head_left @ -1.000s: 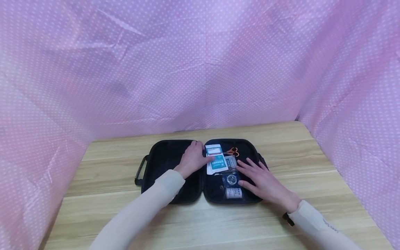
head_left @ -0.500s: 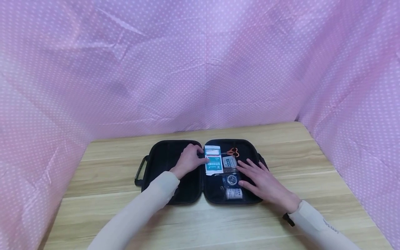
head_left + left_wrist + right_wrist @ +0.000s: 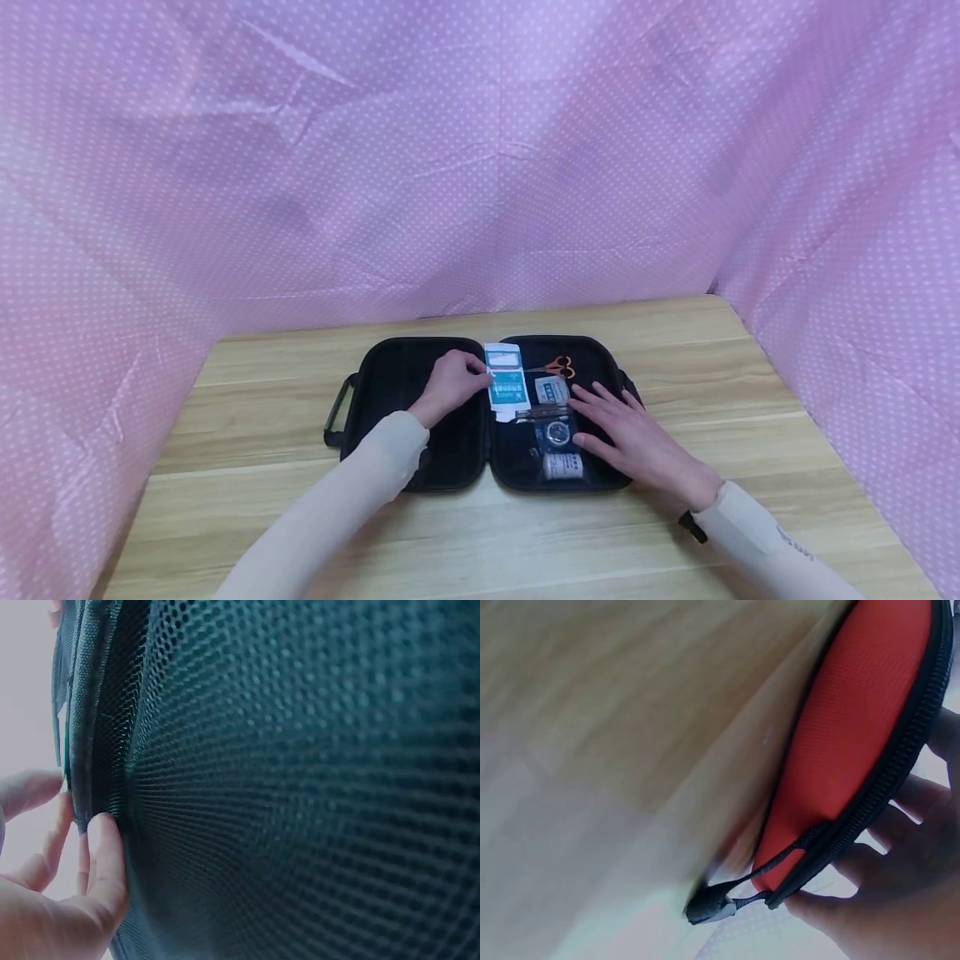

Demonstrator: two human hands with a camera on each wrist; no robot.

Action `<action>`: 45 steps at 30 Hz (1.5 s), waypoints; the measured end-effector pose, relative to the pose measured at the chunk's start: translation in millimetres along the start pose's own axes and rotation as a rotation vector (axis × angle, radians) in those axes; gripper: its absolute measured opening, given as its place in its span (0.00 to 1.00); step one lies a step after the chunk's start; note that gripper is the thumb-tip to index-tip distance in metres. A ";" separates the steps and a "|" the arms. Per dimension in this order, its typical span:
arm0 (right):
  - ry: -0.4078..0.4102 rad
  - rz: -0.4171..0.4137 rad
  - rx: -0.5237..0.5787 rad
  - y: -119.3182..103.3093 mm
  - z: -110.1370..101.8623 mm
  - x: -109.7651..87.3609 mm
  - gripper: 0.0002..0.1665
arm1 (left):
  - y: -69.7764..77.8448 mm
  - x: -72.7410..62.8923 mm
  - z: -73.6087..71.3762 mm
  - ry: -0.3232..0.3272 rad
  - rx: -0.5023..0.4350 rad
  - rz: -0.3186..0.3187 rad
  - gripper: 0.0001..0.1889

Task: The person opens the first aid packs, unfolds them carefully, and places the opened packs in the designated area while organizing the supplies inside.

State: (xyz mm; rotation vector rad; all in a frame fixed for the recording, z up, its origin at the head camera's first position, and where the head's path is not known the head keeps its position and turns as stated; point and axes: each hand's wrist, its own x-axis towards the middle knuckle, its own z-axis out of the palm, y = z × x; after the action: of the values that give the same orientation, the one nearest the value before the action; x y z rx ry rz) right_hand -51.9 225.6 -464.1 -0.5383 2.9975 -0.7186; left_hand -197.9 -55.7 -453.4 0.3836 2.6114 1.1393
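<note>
A black-lined case point(image 3: 450, 467) lies unfolded on the table, its red outer shell point(image 3: 855, 705) and zipper showing in the right wrist view. Over the hinge side of the right half is a white and teal packet point(image 3: 509, 387); my left hand point(image 3: 450, 385) pinches its left edge. Scissors with orange handles point(image 3: 560, 367), a small white packet point(image 3: 552, 389), thin dark tools in clear wrap point(image 3: 543, 411), a blue packet with a pale ring point(image 3: 557, 433) and a white wrapped roll point(image 3: 563, 466) lie to its right. My right hand point(image 3: 626, 429) rests with spread fingers over the case's right side.
The wooden table point(image 3: 480, 542) extends around the case. A carry handle point(image 3: 339, 408) sticks out at the case's left side. Pink dotted cloth point(image 3: 480, 167) hangs behind the table and at both sides. Black mesh point(image 3: 300, 765) fills much of the left wrist view.
My left hand has drawn back left, and the white and teal packet has shifted left and straightened. A white piece now shows below it. My right hand stays in place.
</note>
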 end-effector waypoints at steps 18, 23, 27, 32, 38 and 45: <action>0.013 -0.027 -0.023 -11.4 -0.3 7.0 0.34 | -9.8 -17.1 -33.2 0.051 -0.461 -0.040 0.10; -0.028 -0.050 -0.033 -16.2 0.4 8.2 0.38 | -17.1 -24.9 -44.5 0.072 -0.446 -0.009 0.10; -0.065 -0.083 -0.075 -19.0 1.4 8.2 0.42 | -25.8 -32.5 -57.3 0.078 -0.449 -0.010 0.12; -0.093 -0.106 -0.093 -18.6 2.8 6.4 0.44 | -36.5 -44.8 -74.2 0.075 -0.438 -0.052 0.14; -0.104 -0.108 -0.088 -16.1 5.5 5.2 0.44 | -50.1 -59.1 -90.0 0.094 -0.413 -0.090 0.16; -0.115 -0.098 -0.073 -14.9 6.3 4.3 0.45 | -63.5 -72.7 -103.1 0.106 -0.383 -0.125 0.17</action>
State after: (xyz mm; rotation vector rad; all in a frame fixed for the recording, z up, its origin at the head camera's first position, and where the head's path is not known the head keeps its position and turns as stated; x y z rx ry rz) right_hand -50.5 208.9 -462.9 -0.7083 2.9168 -0.5630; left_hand -174.2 -191.7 -423.0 0.0803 2.3831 1.6082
